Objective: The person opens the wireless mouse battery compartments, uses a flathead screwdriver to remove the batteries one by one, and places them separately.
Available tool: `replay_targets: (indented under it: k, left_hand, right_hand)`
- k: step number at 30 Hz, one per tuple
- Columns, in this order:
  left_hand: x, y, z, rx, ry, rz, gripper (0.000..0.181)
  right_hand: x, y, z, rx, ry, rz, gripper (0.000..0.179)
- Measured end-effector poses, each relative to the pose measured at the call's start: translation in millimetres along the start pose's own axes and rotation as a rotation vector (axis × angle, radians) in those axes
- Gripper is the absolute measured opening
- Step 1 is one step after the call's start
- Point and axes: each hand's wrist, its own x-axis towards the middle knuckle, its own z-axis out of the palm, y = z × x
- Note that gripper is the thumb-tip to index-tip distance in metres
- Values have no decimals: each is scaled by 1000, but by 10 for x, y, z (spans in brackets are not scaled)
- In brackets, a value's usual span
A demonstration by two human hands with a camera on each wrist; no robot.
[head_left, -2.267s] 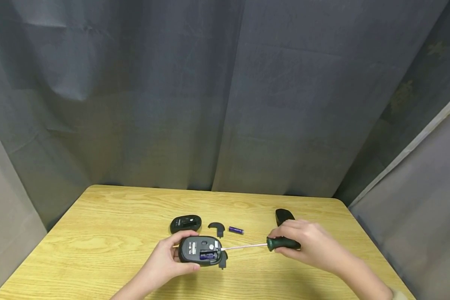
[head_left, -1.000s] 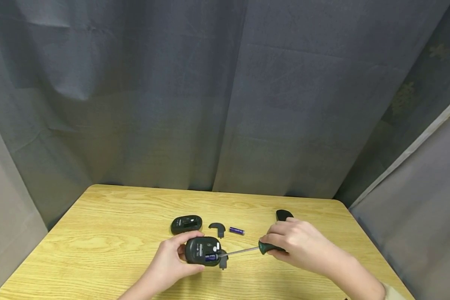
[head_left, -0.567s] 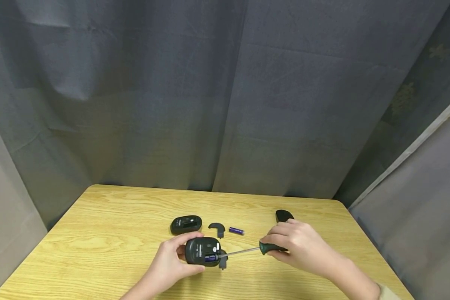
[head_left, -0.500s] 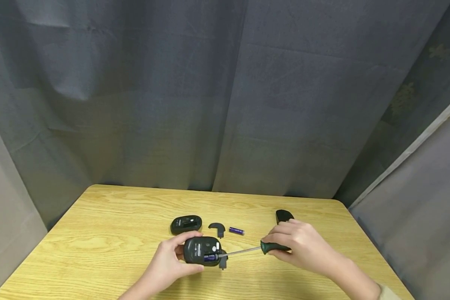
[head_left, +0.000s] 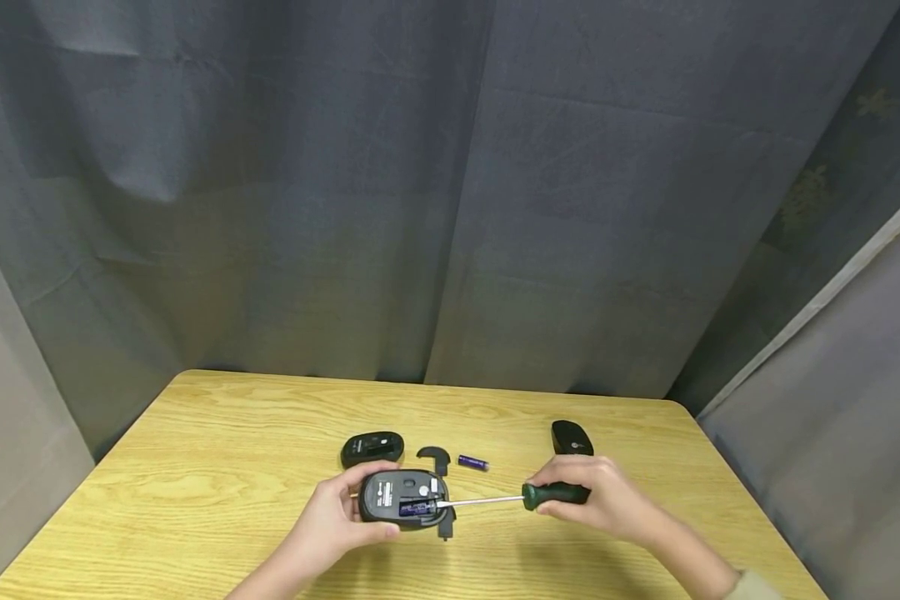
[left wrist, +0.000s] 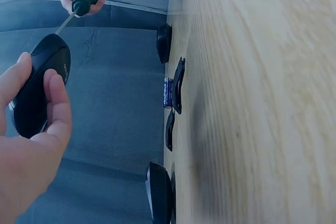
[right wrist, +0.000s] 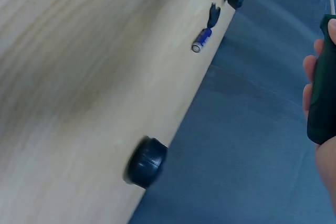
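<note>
My left hand [head_left: 330, 521] grips a black computer mouse [head_left: 378, 493] by its edges, underside up and raised off the table. A blue battery [head_left: 416, 508] lies in the mouse's uncovered battery slot. From the right, my right hand [head_left: 596, 496] holds a screwdriver [head_left: 551, 495] by its dark green handle. The screwdriver's metal shaft reaches the end of the slot, beside the battery; whether the tip touches the battery cannot be made out. In the left wrist view, the held mouse [left wrist: 39, 90] hangs well away from the table, its slot hidden.
Behind the held mouse lies another upturned mouse [head_left: 372, 448]. Two battery covers [head_left: 440, 457] and a loose blue battery [head_left: 473, 462] lie near it on the wooden table [head_left: 232, 450]. A third mouse [head_left: 572, 437] sits behind my right hand. Grey curtains hang behind.
My left hand has tilted the mouse and shifted it slightly left, showing more of its underside. My right hand has lowered slightly, levelling the screwdriver and uncovering more of the mouse behind it.
</note>
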Motion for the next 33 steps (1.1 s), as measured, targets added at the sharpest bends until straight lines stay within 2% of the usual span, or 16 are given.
replay_targets:
  k: [4, 11, 18, 25, 33]
  left_hand:
    - [-2, -1, -4, -37, -13, -25, 72]
    - [-12, 1, -8, -108, -28, -86, 72]
    - [-6, -9, -9, -133, -45, -88, 71]
    - [-2, -13, 5, -155, -67, -84, 72]
    - [1, -22, 57, -163, -93, -98, 73]
  right_hand:
    - [-57, 56, 92, 87, 5, 31, 30]
    - [-103, 93, 241, 139, 60, 64, 34]
    - [-170, 103, 340, 200, 59, 193, 31]
    - [-184, 105, 415, 237, 84, 176, 27]
    - [-167, 56, 490, 246, 88, 228, 26]
